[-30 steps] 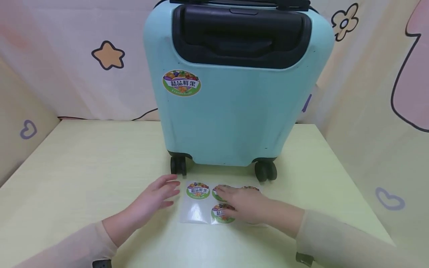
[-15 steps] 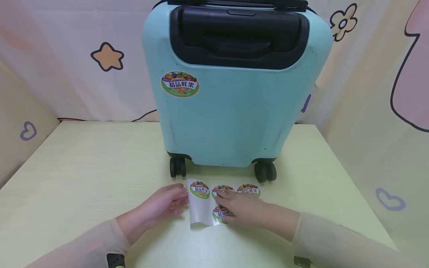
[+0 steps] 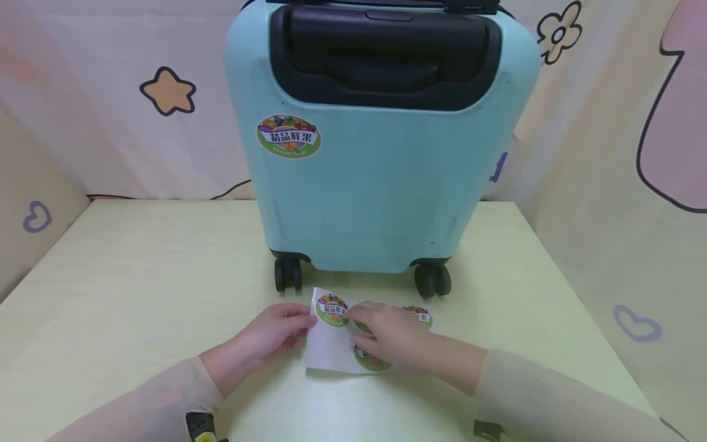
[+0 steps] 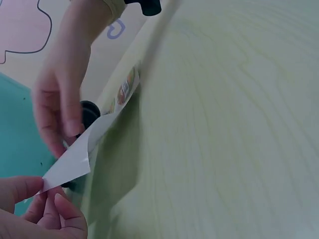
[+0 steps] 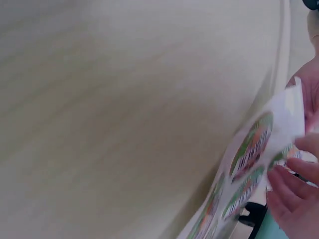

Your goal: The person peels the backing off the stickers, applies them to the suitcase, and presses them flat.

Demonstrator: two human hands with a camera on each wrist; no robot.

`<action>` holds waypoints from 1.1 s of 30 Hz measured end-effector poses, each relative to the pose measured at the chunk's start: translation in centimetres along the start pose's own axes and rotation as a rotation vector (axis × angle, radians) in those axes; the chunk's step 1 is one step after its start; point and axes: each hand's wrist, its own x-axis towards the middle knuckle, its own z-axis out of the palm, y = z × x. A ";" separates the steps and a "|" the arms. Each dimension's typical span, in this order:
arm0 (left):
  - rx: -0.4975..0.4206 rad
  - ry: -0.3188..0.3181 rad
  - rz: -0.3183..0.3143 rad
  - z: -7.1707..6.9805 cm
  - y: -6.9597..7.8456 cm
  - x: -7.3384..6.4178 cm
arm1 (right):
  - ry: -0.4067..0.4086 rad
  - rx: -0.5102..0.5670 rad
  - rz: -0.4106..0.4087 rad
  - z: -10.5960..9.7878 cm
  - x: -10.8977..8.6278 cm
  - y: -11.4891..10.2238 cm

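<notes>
A white sheet of oval fruit stickers (image 3: 331, 354) is over the table in front of the suitcase, its left end raised and bent. My left hand (image 3: 270, 331) pinches that left edge between thumb and fingers, as the left wrist view shows at the sheet's corner (image 4: 70, 167). Over the middle of the sheet is my right hand (image 3: 394, 337), fingers loosely bent, fingertips at the right edge of the upper-left sticker (image 3: 330, 310). In the right wrist view the right hand's fingers (image 5: 286, 191) overlap a sticker. My right hand partly covers the other stickers.
A light blue suitcase (image 3: 359, 190) with black wheels stands upright behind the sheet. One oval fruit sticker (image 3: 288, 137) is on its upper left front. The pale wooden table (image 3: 154, 264) extends to both sides, with patterned cloth (image 3: 110, 123) behind it.
My left hand has moved right to the sheet and taken hold of its left edge, which has lifted. My right hand's fingertips have shifted left toward the upper-left sticker.
</notes>
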 end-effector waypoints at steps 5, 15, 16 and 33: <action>-0.007 -0.062 0.041 0.4 0.8 -0.3 | 0.184 0.285 0.089 0.0 0.7 -1.0; -0.051 -0.106 0.051 1.1 1.8 -0.8 | 0.326 0.479 0.130 0.3 0.9 -1.5; -0.051 -0.109 0.051 1.2 1.9 -0.8 | 0.332 0.484 0.131 0.3 0.9 -1.6; -0.043 -0.128 0.057 1.3 1.9 -0.7 | 0.249 0.727 0.251 0.2 1.1 -1.0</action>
